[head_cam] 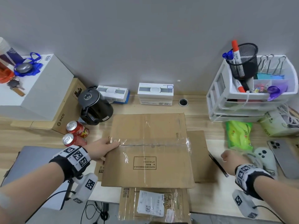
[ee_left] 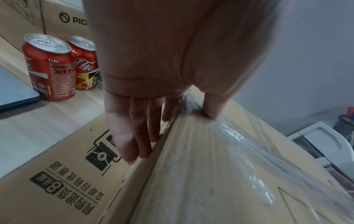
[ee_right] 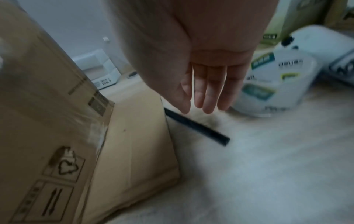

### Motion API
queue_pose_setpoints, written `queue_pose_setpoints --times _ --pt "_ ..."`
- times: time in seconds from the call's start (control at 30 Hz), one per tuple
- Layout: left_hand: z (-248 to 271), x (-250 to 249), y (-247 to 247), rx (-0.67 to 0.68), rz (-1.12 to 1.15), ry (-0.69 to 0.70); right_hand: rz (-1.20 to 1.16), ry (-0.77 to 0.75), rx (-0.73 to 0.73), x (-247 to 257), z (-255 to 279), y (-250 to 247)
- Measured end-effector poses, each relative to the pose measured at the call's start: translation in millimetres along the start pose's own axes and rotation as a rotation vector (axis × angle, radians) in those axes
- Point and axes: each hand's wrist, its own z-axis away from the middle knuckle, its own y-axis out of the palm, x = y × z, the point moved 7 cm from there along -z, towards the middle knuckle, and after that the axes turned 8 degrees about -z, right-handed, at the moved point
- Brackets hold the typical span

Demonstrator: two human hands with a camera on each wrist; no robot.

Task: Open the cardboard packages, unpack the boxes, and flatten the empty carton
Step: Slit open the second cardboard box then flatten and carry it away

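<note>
A large brown cardboard box (head_cam: pixel 148 149) sealed with clear tape stands at the middle of the wooden table (head_cam: pixel 210 199), on a flat sheet of cardboard (head_cam: pixel 200 156). My left hand (head_cam: pixel 110 146) is at the box's top left edge (ee_left: pixel 191 151); the thumb (ee_left: pixel 210 112) presses on the tape end and straight fingers (ee_left: pixel 134 136) lie down the side. My right hand (head_cam: pixel 226 156) hovers to the right of the box with its fingers (ee_right: pixel 208 98) relaxed and holding nothing. It is just above a thin black tool (ee_right: pixel 199 128) lying on the table. A second taped package (head_cam: pixel 153 204) with a white label sits at the near edge.
Two red cans (head_cam: pixel 76 131) and a black kettle (head_cam: pixel 95 107) stand left of the box, with a grey laptop (head_cam: pixel 32 162) nearer. To the right are a green packet (head_cam: pixel 239 135), a white controller (head_cam: pixel 265 159), a phone (head_cam: pixel 284 157) and a white drawer organiser (head_cam: pixel 242 97). White boxes (head_cam: pixel 155 94) line the wall.
</note>
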Motion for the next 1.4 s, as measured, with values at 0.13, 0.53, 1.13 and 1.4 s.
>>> queue_pose_setpoints --times 0.13,0.53,1.13,1.4 --pt "-2.9 2.7 -0.1 0.002 -0.005 -0.009 0.030 0.020 0.013 -8.9 -7.5 32.8" --pt "-7.3 5.5 0.9 0.025 0.022 0.005 -0.059 -0.014 0.086 -26.9 -1.2 32.2" --pt "-2.3 1.8 27.2 0.188 -0.202 0.062 -0.054 -0.806 0.063 214.5 133.4 -60.0" --pt "-1.4 6.3 31.6 0.144 -0.161 0.043 0.182 -0.856 0.120 280.8 147.0 -17.5"
